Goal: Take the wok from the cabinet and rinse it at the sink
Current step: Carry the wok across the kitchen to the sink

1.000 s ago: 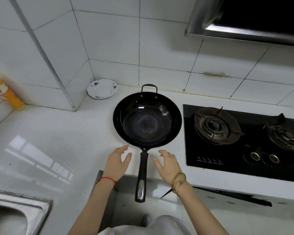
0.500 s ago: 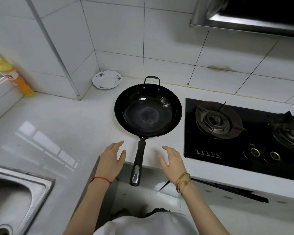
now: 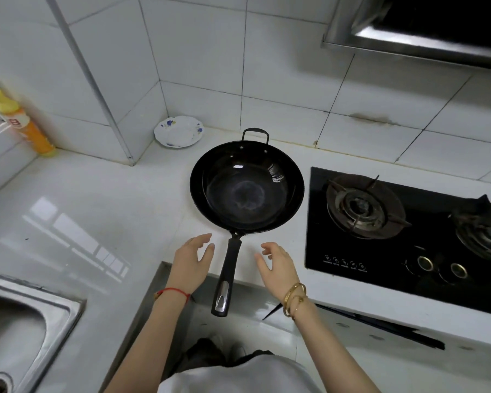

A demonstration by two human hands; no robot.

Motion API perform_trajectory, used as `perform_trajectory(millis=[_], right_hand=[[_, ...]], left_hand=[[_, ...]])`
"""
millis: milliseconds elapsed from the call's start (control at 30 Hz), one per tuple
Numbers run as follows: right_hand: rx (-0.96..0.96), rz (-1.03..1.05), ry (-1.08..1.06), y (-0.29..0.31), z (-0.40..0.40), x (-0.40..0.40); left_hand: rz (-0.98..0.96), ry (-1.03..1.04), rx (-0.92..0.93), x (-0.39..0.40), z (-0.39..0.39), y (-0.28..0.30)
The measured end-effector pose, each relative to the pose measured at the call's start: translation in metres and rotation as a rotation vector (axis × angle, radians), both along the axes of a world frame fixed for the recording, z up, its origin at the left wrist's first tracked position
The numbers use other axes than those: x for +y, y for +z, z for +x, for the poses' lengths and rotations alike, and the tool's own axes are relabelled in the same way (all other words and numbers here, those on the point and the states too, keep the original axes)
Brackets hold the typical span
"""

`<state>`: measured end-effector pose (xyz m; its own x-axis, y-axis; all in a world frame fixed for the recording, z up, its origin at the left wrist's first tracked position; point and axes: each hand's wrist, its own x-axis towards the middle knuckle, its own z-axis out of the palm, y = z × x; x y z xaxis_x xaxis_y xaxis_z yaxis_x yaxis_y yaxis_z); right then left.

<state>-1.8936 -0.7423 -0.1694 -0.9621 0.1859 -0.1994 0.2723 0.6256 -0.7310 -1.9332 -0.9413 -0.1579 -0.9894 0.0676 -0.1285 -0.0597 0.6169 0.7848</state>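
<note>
Wok sits on white countertop beside gas hob. Long handle points toward the body, overhanging the counter edge. Left hand and right hand flank it, fingers relaxed, holding nothing; left appears marginally nearer. Sink far left.

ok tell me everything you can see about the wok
The wok is black, round and glossy, like dark metal, with a pale ring on its empty base. It sits upright on the white counter, left of the stove. A loop handle faces the wall; its long black handle overhangs the counter edge, untouched.
</note>
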Motion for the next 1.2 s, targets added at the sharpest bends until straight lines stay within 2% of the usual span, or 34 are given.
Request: perform_trajectory(millis=[67, 167, 267, 433, 600, 767, 967, 1200], right_hand=[[-0.091, -0.05, -0.027, -0.001, -0.008, -0.012], [-0.236, -0.108, -0.05, -0.007, -0.019, -0.032], [-0.309, -0.108, -0.049, -0.014, -0.028, -0.05], [-0.385, -0.212, -0.135, -0.023, -0.038, -0.065], [-0.432, -0.51, -0.302, -0.034, -0.048, -0.083], [-0.402, -0.636, -0.469, -0.035, -0.05, -0.092], [-0.306, -0.515, -0.569, -0.042, -0.048, -0.102], [-0.225, -0.416, -0.583, -0.047, -0.046, -0.101]], left_hand=[[0.029, -0.01, -0.076, 0.005, -0.01, -0.004], [-0.029, -0.099, -0.2, 0.014, -0.026, -0.012], [-0.007, -0.16, -0.359, 0.024, -0.037, -0.018], [0.207, -0.164, -0.601, 0.032, -0.049, -0.034], [0.479, -0.033, -0.784, 0.034, -0.052, -0.039], [0.516, -0.05, -0.85, 0.03, -0.052, -0.042], [0.642, -0.012, -0.832, 0.03, -0.049, -0.046], [0.678, 0.014, -0.762, 0.038, -0.047, -0.049]])
